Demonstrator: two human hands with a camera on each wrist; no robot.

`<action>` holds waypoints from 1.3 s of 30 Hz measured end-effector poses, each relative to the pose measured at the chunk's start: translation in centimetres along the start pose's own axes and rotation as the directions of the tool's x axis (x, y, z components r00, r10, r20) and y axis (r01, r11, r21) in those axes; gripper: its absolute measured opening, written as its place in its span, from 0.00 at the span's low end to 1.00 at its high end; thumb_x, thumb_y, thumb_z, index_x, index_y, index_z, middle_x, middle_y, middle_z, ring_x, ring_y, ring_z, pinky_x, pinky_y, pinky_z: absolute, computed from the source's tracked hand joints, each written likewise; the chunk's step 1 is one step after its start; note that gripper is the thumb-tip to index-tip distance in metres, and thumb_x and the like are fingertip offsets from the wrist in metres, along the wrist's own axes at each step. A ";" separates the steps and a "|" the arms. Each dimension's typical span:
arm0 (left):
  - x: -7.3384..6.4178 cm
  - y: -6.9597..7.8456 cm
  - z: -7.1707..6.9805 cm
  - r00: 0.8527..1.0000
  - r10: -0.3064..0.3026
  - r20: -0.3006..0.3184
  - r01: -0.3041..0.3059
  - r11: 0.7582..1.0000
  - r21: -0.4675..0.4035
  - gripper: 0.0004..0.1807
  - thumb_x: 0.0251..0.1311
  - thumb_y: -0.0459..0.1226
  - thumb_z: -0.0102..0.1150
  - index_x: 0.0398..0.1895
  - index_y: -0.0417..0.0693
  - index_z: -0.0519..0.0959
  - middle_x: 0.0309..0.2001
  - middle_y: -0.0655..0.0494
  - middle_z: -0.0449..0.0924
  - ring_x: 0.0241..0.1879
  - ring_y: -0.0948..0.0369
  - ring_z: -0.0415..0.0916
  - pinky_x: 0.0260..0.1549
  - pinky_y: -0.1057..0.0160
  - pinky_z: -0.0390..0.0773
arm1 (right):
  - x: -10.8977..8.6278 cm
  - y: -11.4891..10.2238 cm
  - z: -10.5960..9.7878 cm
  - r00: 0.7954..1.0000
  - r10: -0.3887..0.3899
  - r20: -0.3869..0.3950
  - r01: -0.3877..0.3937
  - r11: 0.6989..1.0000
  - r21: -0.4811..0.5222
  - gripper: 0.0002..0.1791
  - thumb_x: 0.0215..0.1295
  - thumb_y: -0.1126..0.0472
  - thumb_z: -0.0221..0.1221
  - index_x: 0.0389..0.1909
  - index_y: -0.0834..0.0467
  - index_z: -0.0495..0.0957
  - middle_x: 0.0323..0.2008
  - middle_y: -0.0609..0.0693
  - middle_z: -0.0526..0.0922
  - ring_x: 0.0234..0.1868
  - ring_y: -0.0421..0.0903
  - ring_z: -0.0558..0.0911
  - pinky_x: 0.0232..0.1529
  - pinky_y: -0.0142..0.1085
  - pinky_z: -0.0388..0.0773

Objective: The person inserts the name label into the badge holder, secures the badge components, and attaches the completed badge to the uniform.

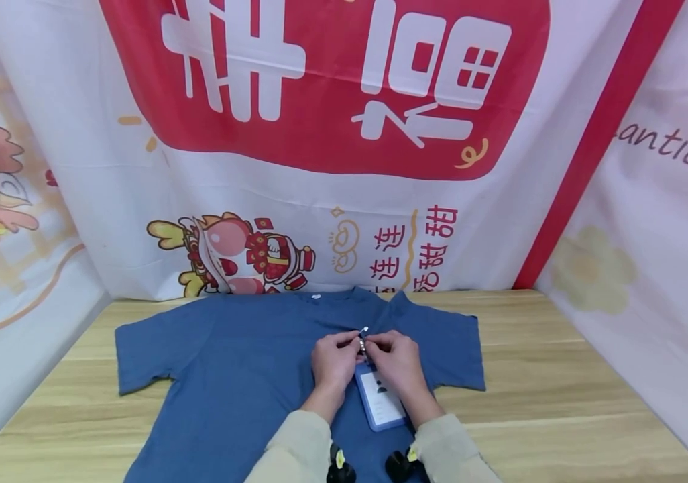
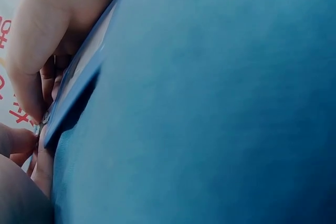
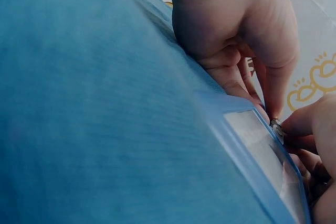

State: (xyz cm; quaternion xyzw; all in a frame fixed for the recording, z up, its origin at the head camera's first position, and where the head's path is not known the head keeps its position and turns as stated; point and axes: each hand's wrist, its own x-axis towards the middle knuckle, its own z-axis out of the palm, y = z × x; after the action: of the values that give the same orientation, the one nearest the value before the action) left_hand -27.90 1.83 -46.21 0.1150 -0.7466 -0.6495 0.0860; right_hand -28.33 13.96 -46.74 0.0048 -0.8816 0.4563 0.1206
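A blue short-sleeved T-shirt point(image 1: 247, 376) lies spread out, its collar at the far side. On its chest rests a blue badge holder point(image 1: 383, 409) with a white card inside, tilted slightly. A small metal clip point(image 1: 363, 345) sits at the holder's top end, between both hands. My left hand point(image 1: 333, 362) pinches the clip from the left with thumb and finger. From the right, my right hand point(image 1: 397, 362) pinches it too, passing over the card's upper right part. In the right wrist view the clip point(image 3: 277, 128) shows between the fingertips. Whether it grips the fabric I cannot tell.
The shirt lies on a wood-grain table point(image 1: 561, 402). A white and red printed cloth point(image 1: 344, 154) hangs behind the table's far edge, and printed cloth walls stand at both sides. Black devices point(image 1: 401, 465) are worn at the wrists.
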 end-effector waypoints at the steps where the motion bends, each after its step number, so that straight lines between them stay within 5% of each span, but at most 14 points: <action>1: 0.0 0.0 -0.1 1.000 -0.004 0.010 0.004 1.000 0.012 0.11 0.70 0.30 0.66 0.51 0.42 0.92 0.47 0.44 0.90 0.31 0.61 0.90 0.34 0.65 0.89 | 0.0 0.0 0.0 1.000 0.006 -0.004 -0.006 1.000 0.002 0.08 0.71 0.60 0.69 0.45 0.57 0.94 0.40 0.51 0.91 0.42 0.47 0.87 0.42 0.40 0.86; 10: 0.1 -0.1 -0.3 0.999 -0.015 0.052 0.014 1.000 0.023 0.12 0.69 0.30 0.67 0.53 0.44 0.90 0.41 0.49 0.88 0.35 0.62 0.85 0.37 0.64 0.89 | -0.1 0.0 0.1 0.999 0.036 0.009 -0.036 0.999 -0.001 0.10 0.71 0.57 0.70 0.46 0.55 0.93 0.41 0.50 0.90 0.45 0.48 0.87 0.47 0.43 0.85; 22: 0.0 -0.2 -0.5 0.997 0.013 0.071 -0.015 1.000 0.021 0.12 0.70 0.30 0.67 0.53 0.47 0.89 0.44 0.50 0.88 0.35 0.63 0.87 0.38 0.64 0.90 | 0.1 0.0 0.2 0.998 0.052 0.019 -0.052 0.998 -0.021 0.10 0.71 0.56 0.69 0.47 0.56 0.93 0.43 0.51 0.91 0.46 0.49 0.88 0.50 0.46 0.86; 39: 0.2 -0.1 -1.0 0.993 -0.028 0.116 0.029 1.000 -0.009 0.12 0.73 0.32 0.66 0.55 0.45 0.88 0.47 0.48 0.88 0.39 0.61 0.89 0.41 0.63 0.90 | 0.3 -0.1 0.3 0.996 0.075 0.044 -0.073 0.996 -0.050 0.13 0.72 0.54 0.69 0.49 0.55 0.93 0.46 0.53 0.90 0.48 0.51 0.87 0.51 0.48 0.85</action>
State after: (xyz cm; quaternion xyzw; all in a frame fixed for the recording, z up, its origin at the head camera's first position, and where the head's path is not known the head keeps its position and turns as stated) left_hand -27.80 0.80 -46.14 0.0875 -0.7451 -0.6604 0.0340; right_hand -28.72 13.70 -46.72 -0.0205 -0.8945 0.4388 0.0834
